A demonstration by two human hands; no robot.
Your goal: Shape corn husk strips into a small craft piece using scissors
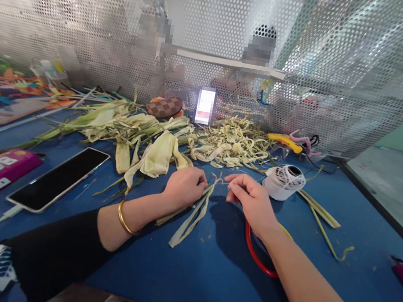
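Observation:
My left hand is closed, its fingers pinching the upper part of some pale dried husk strips, whose long ends trail down toward me over the blue table. Just right of it, my right hand has thumb and fingertips pressed together on a thin pale thread by the strips' knotted-looking tips. The thread is very fine and hard to follow. A spool of white thread stands beyond my right wrist. Under that wrist lie scissors with a red handle, mostly hidden by my forearm.
Heaps of husk leaves and shredded husk strips lie at the back before a perforated metal screen. A charging phone and a magenta packet are at left. Green stalks and a yellow-handled tool lie right.

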